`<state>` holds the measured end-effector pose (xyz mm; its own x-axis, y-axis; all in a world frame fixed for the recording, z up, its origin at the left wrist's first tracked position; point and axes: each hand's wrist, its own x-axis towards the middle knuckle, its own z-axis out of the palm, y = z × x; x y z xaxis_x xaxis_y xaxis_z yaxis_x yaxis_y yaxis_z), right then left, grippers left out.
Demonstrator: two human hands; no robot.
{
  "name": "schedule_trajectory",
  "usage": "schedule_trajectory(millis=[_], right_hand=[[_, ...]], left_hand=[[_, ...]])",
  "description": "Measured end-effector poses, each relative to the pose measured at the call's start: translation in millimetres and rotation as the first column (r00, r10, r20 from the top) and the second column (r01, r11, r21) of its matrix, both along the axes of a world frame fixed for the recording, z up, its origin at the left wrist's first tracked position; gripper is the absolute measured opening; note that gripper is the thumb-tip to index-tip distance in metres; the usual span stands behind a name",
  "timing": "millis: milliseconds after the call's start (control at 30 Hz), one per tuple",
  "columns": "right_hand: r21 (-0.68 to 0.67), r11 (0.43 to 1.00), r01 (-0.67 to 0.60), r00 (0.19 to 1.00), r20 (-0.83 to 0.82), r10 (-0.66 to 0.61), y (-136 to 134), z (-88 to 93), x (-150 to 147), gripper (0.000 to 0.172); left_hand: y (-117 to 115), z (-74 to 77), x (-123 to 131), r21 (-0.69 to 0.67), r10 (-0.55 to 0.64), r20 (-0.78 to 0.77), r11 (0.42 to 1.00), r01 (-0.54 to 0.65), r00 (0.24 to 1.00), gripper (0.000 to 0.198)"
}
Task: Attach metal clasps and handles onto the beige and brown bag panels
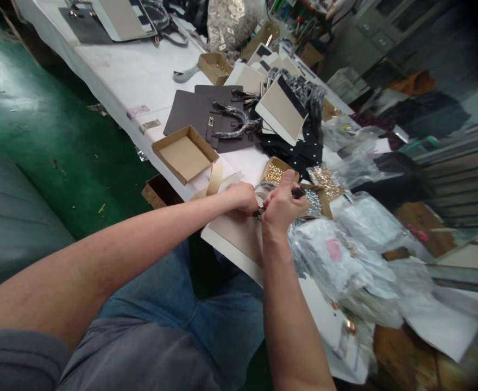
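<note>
My left hand (245,197) is closed at the table's near edge, over a beige panel (239,234); what its fingers grip is too small to make out. Right beside it, my right hand (282,205) is wrapped round a dark-handled tool (298,192), whose end sticks out past the fingers. Both hands meet at a small dark part that is mostly hidden. Just beyond them stands a small box of gold-coloured hardware (275,172), and silver-coloured pieces (313,203) lie to the right of my right hand.
An open cardboard box (185,154) sits at the table's left edge. Behind it lie dark bag panels (188,114) with wrapped handles (239,126). Plastic-wrapped packets (328,255) cover the right side. A beige panel with a black strip (282,108) leans over black material.
</note>
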<state>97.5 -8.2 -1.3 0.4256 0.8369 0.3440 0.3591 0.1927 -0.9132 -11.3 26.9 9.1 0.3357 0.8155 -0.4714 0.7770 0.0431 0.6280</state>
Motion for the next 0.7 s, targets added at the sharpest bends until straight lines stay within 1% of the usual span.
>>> schedule_trajectory(millis=[100, 167, 200, 267, 333, 400, 433, 533, 700], right_hand=[[0.026, 1.000, 0.000, 0.994, 0.111, -0.003, -15, -1.6, -5, 0.064], [0.028, 1.000, 0.002, 0.989, 0.149, -0.006, -17, 0.0, -5, 0.064], [0.027, 1.000, -0.006, 0.992, 0.129, 0.002, -16, 2.2, -3, 0.065], [0.044, 0.999, -0.031, 0.999, 0.024, 0.030, -10, 8.7, 4, 0.066], [0.103, 0.994, -0.032, 0.996, -0.078, 0.040, -3, 16.0, 13, 0.066], [0.158, 0.987, -0.019, 0.993, -0.108, 0.037, 2, 20.5, 20, 0.067], [0.164, 0.986, -0.022, 0.994, -0.104, 0.040, 3, 21.2, 22, 0.067], [0.120, 0.991, -0.061, 0.995, -0.074, 0.070, 1, 16.9, 18, 0.067], [0.096, 0.992, -0.081, 0.996, -0.028, 0.084, -4, 5.6, 2, 0.065]], left_hand=[[2, 2.5, 1, 0.038, -0.079, -0.077, 0.996, 0.082, 0.994, 0.082], [1, 4.7, 1, 0.053, -0.093, -0.084, 0.994, 0.097, 0.992, 0.079], [0, 6.0, 1, 0.058, -0.087, -0.089, 0.994, 0.092, 0.992, 0.079], [-3, 8.6, 0, 0.057, -0.069, -0.106, 0.996, 0.075, 0.992, 0.081], [-5, 9.9, 1, 0.050, -0.056, -0.125, 0.997, 0.063, 0.991, 0.082], [-5, 9.0, 2, 0.049, -0.054, -0.136, 0.997, 0.061, 0.989, 0.079], [-5, 7.8, 2, 0.047, -0.051, -0.138, 0.997, 0.058, 0.989, 0.078], [-5, 3.5, 2, 0.051, -0.025, -0.120, 0.998, 0.031, 0.992, 0.073], [-7, 1.4, -4, 0.052, 0.000, -0.065, 0.999, 0.004, 0.998, 0.076]])
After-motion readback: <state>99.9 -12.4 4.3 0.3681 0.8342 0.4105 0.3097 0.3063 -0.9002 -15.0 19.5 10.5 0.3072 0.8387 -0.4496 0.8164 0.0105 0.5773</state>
